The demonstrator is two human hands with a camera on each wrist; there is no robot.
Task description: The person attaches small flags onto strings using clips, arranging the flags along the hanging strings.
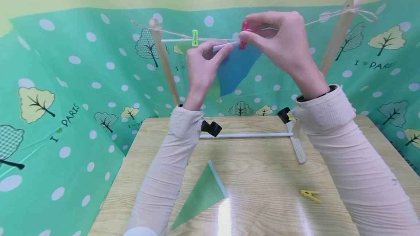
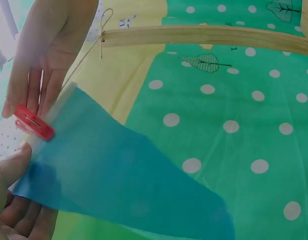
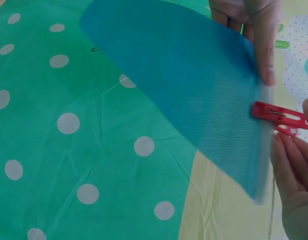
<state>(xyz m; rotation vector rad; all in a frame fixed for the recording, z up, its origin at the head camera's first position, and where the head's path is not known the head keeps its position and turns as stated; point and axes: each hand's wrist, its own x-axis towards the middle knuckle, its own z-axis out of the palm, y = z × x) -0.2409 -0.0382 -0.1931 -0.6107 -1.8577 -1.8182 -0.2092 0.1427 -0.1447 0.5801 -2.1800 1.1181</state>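
A blue pennant [image 1: 234, 70] with a white top strip hangs at the string between two wooden posts. My left hand [image 1: 204, 66] pinches the left end of its strip between thumb and fingers. With thumb and fingers my right hand [image 1: 285, 41] grips a red clothespin [image 1: 242, 35]. In the right wrist view, the red clothespin [image 3: 279, 116] sits across the white edge of the blue pennant [image 3: 184, 85]. Left of my hands, a light green clothespin [image 1: 195, 38] holds a green pennant on the string; that pennant is partly hidden behind the blue one.
On the wooden table [image 1: 256, 177] lie a green pennant [image 1: 203, 196] with a white strip and, farther right, a yellow clothespin [image 1: 310, 195]. The left post [image 1: 164, 61] and right post [image 1: 338, 39] carry the string. A white rod [image 1: 249, 135] runs low between the stand's sides.
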